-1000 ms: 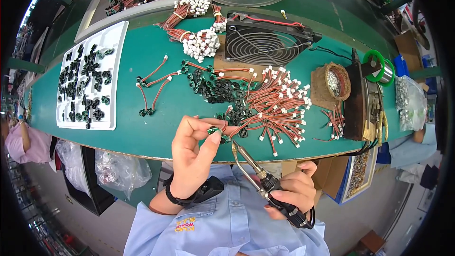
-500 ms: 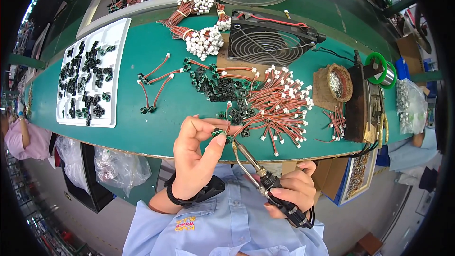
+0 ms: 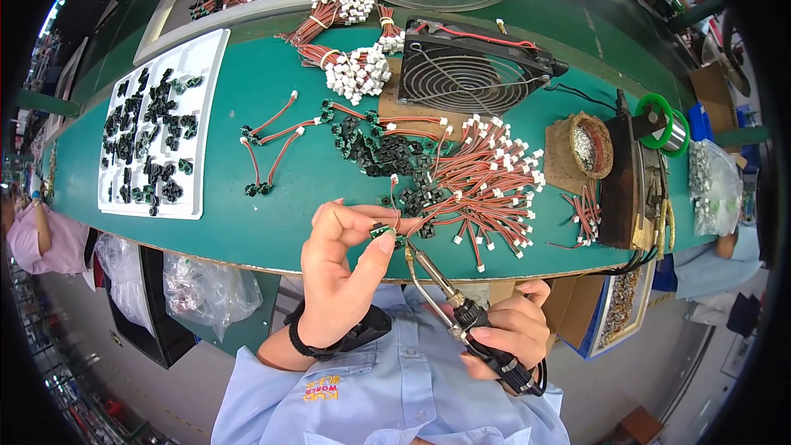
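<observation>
Between thumb and fingers, my left hand (image 3: pixel 342 259) pinches a small green-and-black circuit board (image 3: pixel 381 231) at the bench's near edge. A thin red wire with a white connector (image 3: pixel 395 189) rises beside it. In my right hand (image 3: pixel 515 330) is a soldering iron (image 3: pixel 437 274) with a black handle and a thin metal feed tube alongside. Its tip meets or nearly meets the board; the exact contact is too small to make out. Just beyond my hands lie a heap of small black parts (image 3: pixel 375 152) and a fan of red wires with white connectors (image 3: pixel 494 181).
A white tray (image 3: pixel 206 115) of black parts lies at left, near several wired pieces (image 3: pixel 272 165). Behind the heap stand a black fan (image 3: pixel 470 74) and bundled wires (image 3: pixel 354 74). At right are a tip-cleaning pot (image 3: pixel 606 152), a solder spool (image 3: pixel 659 119) and a dark metal box (image 3: pixel 622 181).
Both hands, the board and the soldering iron hold almost the same place. Only a very slight shift of the whole view shows.
</observation>
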Demonstrator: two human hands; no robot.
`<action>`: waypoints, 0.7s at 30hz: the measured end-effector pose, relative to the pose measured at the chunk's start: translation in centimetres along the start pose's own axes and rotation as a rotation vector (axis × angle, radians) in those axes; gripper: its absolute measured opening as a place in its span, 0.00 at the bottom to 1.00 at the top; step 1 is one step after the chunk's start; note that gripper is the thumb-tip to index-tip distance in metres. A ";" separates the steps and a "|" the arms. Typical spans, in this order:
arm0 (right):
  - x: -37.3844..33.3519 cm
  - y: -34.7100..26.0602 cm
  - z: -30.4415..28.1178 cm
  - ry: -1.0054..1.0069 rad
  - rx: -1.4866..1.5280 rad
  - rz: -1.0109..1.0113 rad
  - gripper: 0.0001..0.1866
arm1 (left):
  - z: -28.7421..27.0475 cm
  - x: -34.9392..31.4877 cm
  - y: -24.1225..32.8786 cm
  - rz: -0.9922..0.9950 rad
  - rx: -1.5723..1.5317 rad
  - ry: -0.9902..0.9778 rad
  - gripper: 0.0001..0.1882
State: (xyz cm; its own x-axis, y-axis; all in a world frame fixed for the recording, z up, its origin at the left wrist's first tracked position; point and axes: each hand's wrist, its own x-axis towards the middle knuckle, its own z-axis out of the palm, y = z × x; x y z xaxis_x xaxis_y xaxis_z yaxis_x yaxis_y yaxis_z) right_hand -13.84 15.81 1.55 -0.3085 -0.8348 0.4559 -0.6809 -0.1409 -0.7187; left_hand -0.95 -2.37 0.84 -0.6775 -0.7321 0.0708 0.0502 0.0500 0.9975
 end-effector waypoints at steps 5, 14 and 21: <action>0.0 0.0 0.0 0.007 -0.011 -0.015 0.20 | 0.3 0.0 0.5 -0.048 -0.013 0.026 0.07; -0.2 0.0 0.0 0.024 -0.013 -0.028 0.20 | 0.1 0.0 0.2 -0.031 0.034 0.010 0.07; -0.2 0.0 0.0 0.024 -0.033 -0.030 0.20 | 0.3 0.1 0.5 -0.059 -0.066 0.020 0.07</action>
State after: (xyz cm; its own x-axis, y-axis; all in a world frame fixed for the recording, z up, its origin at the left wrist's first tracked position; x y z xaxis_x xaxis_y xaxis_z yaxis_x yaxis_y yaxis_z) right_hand -13.82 15.98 1.46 -0.3033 -0.8175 0.4896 -0.7113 -0.1477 -0.6872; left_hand -1.21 -2.20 1.39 -0.6658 -0.7460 0.0116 0.0600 -0.0380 0.9975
